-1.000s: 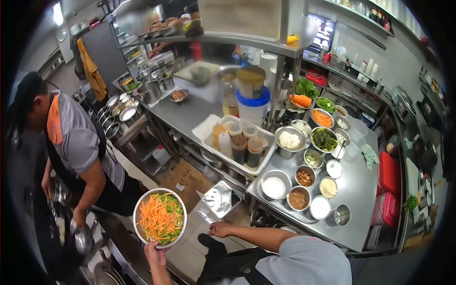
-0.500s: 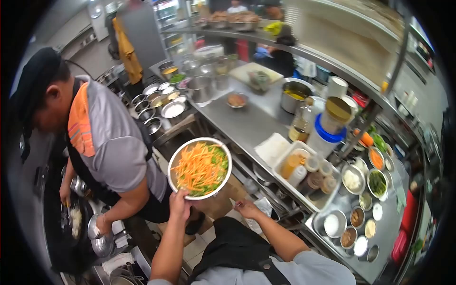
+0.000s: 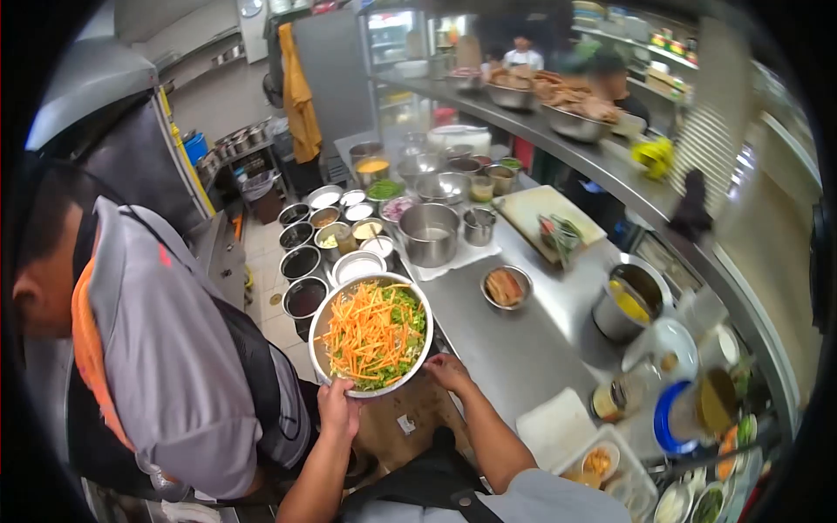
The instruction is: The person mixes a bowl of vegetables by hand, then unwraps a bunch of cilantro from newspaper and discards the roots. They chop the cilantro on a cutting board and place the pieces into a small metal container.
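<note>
My left hand (image 3: 337,410) grips the near rim of a round metal bowl (image 3: 321,366), thumb over the edge. Shredded carrot (image 3: 357,327) is heaped in the bowl over chopped green leaves (image 3: 405,315). Just right of the bowl is my right hand (image 3: 448,372), its fingers curled together close to the rim. Whether it touches the bowl or pinches something small, I cannot make out. Beyond the bowl stand round containers, among them a white-topped one (image 3: 357,265) and one of dark liquid (image 3: 306,297).
A co-worker (image 3: 174,322) stands close on my left. To the right runs a steel counter (image 3: 488,349) with a large metal pot (image 3: 429,235), a small bowl of food (image 3: 506,287), a cutting board (image 3: 558,218) and a sauce bin (image 3: 602,471). A shelf (image 3: 488,105) hangs above it.
My view has swung left along the counter. The bowl, still in my left hand, now appears before the round containers. My right hand has come nearer its rim.
</note>
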A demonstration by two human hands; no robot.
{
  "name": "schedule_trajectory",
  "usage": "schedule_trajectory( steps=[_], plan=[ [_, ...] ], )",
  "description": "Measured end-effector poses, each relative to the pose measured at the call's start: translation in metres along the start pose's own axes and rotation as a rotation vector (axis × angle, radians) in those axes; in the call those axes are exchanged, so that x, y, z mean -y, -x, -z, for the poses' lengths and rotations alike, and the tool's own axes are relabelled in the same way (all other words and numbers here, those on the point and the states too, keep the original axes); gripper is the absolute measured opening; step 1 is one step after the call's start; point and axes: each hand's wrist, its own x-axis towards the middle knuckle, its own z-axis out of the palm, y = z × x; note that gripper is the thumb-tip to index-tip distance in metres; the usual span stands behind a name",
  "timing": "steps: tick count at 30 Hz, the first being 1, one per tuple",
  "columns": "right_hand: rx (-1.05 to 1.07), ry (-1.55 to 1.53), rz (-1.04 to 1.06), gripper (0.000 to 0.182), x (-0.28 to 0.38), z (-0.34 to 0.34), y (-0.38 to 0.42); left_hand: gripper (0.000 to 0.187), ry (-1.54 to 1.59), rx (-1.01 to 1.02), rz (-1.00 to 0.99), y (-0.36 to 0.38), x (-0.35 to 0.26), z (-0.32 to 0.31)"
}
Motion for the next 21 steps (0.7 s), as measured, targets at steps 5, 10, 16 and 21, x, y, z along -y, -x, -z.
schedule_trajectory(
  steps=[5, 10, 16, 21],
  plan=[
    [0.27, -0.16, -0.202, 0.03, 0.024, 0.032, -0.042, 0.039, 0.035, -0.046, -0.022, -0.081, -0.028, -0.028],
    [0.56, -0.19, -0.232, 0.034, 0.066, 0.063, -0.068, 0.044, -0.06, -0.069, -0.094, -0.162, -0.069, -0.031],
    [0.58, -0.097, 0.061, 0.038, 0.126, 0.119, -0.111, 0.043, -0.155, -0.095, -0.181, -0.241, -0.128, -0.025],
    [0.255, 0.056, 0.259, 0.047, 0.2, 0.154, -0.163, 0.042, -0.132, -0.08, -0.203, -0.288, -0.153, -0.012]
  ],
)
